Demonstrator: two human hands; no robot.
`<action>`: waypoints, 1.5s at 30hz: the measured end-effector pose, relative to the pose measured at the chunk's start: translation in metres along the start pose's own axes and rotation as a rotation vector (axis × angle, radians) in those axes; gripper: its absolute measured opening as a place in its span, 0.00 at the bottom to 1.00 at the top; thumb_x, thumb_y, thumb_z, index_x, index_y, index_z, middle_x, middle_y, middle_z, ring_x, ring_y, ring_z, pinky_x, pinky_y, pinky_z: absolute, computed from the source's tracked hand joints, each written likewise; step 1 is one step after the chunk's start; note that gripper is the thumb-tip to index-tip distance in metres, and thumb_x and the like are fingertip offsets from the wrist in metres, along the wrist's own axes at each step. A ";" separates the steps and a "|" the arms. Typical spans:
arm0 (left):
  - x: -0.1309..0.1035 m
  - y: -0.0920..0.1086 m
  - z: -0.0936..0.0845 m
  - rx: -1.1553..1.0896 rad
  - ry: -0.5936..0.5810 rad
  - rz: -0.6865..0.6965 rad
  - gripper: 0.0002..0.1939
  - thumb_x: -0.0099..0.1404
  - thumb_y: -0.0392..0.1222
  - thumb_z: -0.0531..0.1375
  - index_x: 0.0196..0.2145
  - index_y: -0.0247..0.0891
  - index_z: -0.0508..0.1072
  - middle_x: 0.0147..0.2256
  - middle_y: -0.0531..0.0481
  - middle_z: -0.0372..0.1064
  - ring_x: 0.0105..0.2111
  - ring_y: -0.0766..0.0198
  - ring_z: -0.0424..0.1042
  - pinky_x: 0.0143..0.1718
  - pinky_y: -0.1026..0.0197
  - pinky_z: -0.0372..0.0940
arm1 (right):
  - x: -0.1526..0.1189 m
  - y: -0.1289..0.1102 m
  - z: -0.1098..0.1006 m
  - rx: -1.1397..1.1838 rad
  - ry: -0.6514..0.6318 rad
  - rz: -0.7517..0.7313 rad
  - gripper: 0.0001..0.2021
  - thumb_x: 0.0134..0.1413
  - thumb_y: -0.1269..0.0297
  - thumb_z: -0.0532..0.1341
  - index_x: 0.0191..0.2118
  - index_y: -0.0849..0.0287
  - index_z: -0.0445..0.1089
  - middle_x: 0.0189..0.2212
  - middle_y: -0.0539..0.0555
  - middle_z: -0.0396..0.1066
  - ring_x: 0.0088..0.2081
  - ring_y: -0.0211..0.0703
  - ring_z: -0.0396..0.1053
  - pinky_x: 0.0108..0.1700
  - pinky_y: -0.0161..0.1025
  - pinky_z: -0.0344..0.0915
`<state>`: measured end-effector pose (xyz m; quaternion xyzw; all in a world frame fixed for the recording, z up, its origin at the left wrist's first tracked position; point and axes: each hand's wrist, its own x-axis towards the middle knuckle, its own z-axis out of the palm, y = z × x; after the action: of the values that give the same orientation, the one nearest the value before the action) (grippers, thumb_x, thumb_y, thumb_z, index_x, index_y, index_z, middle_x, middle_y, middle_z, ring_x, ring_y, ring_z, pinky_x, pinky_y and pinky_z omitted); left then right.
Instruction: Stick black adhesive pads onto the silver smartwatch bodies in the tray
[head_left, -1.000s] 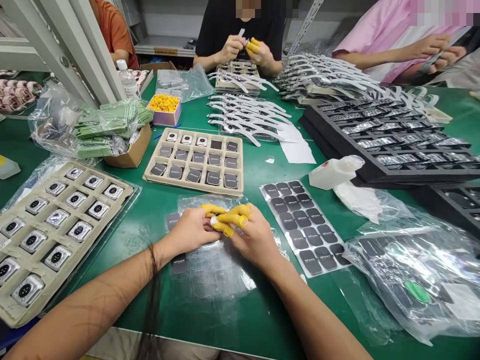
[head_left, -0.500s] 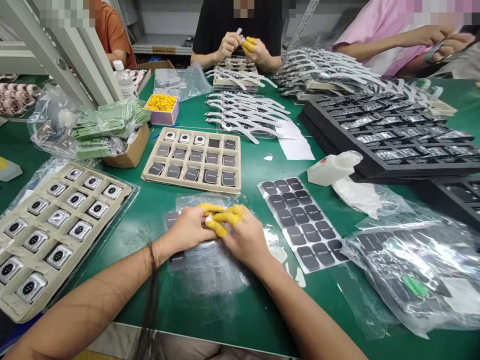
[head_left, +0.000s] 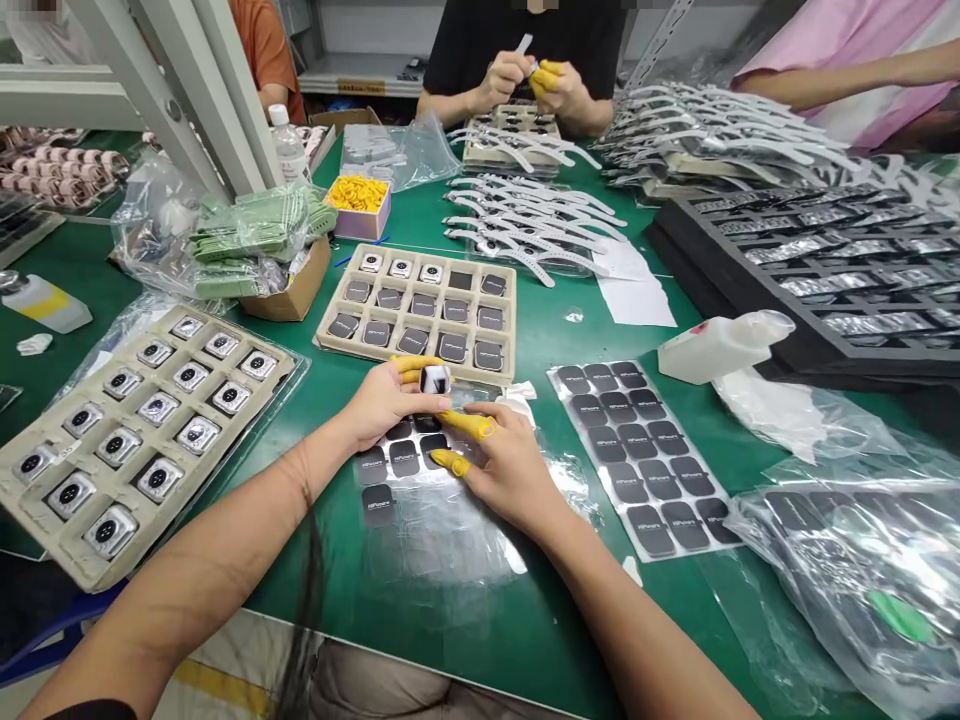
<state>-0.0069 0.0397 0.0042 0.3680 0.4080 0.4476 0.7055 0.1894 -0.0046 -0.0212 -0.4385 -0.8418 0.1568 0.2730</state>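
Note:
My left hand (head_left: 386, 400), with yellow finger covers, holds a small watch body (head_left: 435, 379) upright between thumb and fingers, its glossy face showing. Beside it, my right hand (head_left: 502, 455) has its thumb and yellow-covered index finger apart, over a clear sheet (head_left: 442, 530) bearing dark square stickers (head_left: 377, 506). I see nothing held in that hand. Just beyond is a beige tray (head_left: 322, 330) of watch bodies, most with dark square covers. To the right lies another sheet of dark stickers (head_left: 632, 483).
A second tray (head_left: 45, 535) of watch bodies sits at left. Behind are a box of yellow finger covers (head_left: 360, 195), green straps (head_left: 259, 235) and white straps (head_left: 517, 225). A white bottle (head_left: 724, 345), black foam trays (head_left: 750, 310) and plastic bags (head_left: 862, 590) are at right.
My hands have come apart, uncovering the watch body in my left hand and more stickers on the clear sheet. The view has shifted, so the table's contents mostly appear further right.

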 end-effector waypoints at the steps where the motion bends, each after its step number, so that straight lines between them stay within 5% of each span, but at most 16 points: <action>1: 0.001 -0.002 0.000 0.006 -0.012 -0.009 0.29 0.45 0.31 0.75 0.46 0.35 0.75 0.41 0.49 0.76 0.38 0.66 0.75 0.47 0.58 0.69 | 0.001 0.002 0.002 -0.005 0.019 0.035 0.19 0.56 0.56 0.67 0.52 0.51 0.73 0.44 0.60 0.74 0.50 0.56 0.67 0.50 0.57 0.65; 7: -0.002 -0.006 0.000 0.020 -0.116 -0.113 0.23 0.48 0.34 0.74 0.43 0.33 0.77 0.41 0.46 0.76 0.39 0.65 0.75 0.47 0.58 0.68 | 0.004 0.001 0.003 0.060 0.120 0.055 0.07 0.56 0.60 0.68 0.41 0.51 0.77 0.32 0.54 0.71 0.38 0.48 0.67 0.41 0.50 0.64; 11: -0.003 -0.005 -0.001 0.033 -0.128 -0.142 0.26 0.46 0.34 0.75 0.45 0.34 0.77 0.40 0.47 0.75 0.38 0.66 0.75 0.44 0.59 0.69 | 0.004 -0.003 0.000 0.069 0.192 -0.094 0.07 0.59 0.67 0.63 0.38 0.47 0.78 0.29 0.51 0.75 0.38 0.47 0.67 0.45 0.52 0.61; 14: -0.004 -0.002 0.000 0.047 -0.111 -0.143 0.25 0.47 0.35 0.75 0.44 0.33 0.76 0.39 0.47 0.75 0.37 0.66 0.75 0.43 0.60 0.69 | 0.003 -0.005 -0.011 0.195 0.209 -0.132 0.07 0.58 0.64 0.63 0.34 0.45 0.79 0.35 0.52 0.77 0.43 0.50 0.68 0.49 0.56 0.61; 16: -0.006 -0.002 0.003 0.066 -0.066 -0.112 0.26 0.46 0.35 0.75 0.44 0.32 0.76 0.40 0.46 0.76 0.37 0.65 0.75 0.43 0.60 0.70 | 0.001 -0.005 -0.022 0.482 0.206 -0.056 0.08 0.57 0.54 0.65 0.29 0.47 0.78 0.37 0.53 0.77 0.43 0.51 0.70 0.47 0.56 0.65; 19: -0.011 -0.009 0.011 0.175 0.037 -0.040 0.32 0.44 0.34 0.75 0.48 0.32 0.74 0.39 0.45 0.77 0.36 0.63 0.77 0.41 0.59 0.71 | -0.002 -0.005 -0.034 0.963 0.256 0.278 0.13 0.52 0.45 0.67 0.30 0.49 0.76 0.30 0.52 0.73 0.31 0.44 0.70 0.35 0.48 0.69; 24: -0.023 -0.023 0.023 0.505 -0.044 0.054 0.32 0.48 0.39 0.73 0.52 0.35 0.74 0.35 0.46 0.80 0.38 0.55 0.79 0.41 0.57 0.72 | 0.002 -0.006 -0.026 1.040 0.356 0.782 0.19 0.33 0.55 0.78 0.34 0.56 0.77 0.32 0.53 0.77 0.35 0.43 0.73 0.40 0.44 0.73; 29: -0.026 -0.021 0.026 0.821 -0.055 0.157 0.27 0.52 0.40 0.71 0.51 0.41 0.76 0.28 0.54 0.79 0.32 0.57 0.79 0.41 0.58 0.71 | 0.007 -0.009 -0.016 1.132 0.287 0.844 0.20 0.30 0.53 0.78 0.31 0.57 0.77 0.33 0.54 0.77 0.36 0.46 0.76 0.43 0.47 0.75; 33: -0.026 -0.019 0.027 0.842 -0.058 0.190 0.25 0.52 0.39 0.70 0.50 0.42 0.77 0.26 0.55 0.78 0.31 0.58 0.78 0.38 0.59 0.70 | 0.006 -0.008 -0.017 1.138 0.302 0.853 0.19 0.30 0.53 0.78 0.30 0.57 0.77 0.32 0.54 0.78 0.36 0.47 0.76 0.43 0.47 0.75; 38: -0.025 -0.021 0.027 0.873 -0.071 0.193 0.09 0.54 0.41 0.69 0.35 0.41 0.81 0.27 0.54 0.79 0.30 0.58 0.78 0.34 0.60 0.68 | 0.006 -0.008 -0.017 1.155 0.319 0.880 0.18 0.30 0.55 0.78 0.29 0.57 0.77 0.31 0.53 0.77 0.36 0.45 0.76 0.43 0.45 0.75; 45: -0.026 -0.021 0.028 0.890 -0.062 0.227 0.11 0.54 0.40 0.69 0.38 0.41 0.80 0.28 0.54 0.80 0.31 0.58 0.78 0.37 0.59 0.68 | 0.006 -0.011 -0.017 1.116 0.320 0.857 0.19 0.29 0.53 0.78 0.29 0.57 0.77 0.31 0.53 0.77 0.35 0.46 0.75 0.41 0.46 0.75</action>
<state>0.0186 0.0040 0.0035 0.6908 0.4966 0.2919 0.4370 0.1898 -0.0055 -0.0003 -0.5429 -0.3398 0.5907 0.4907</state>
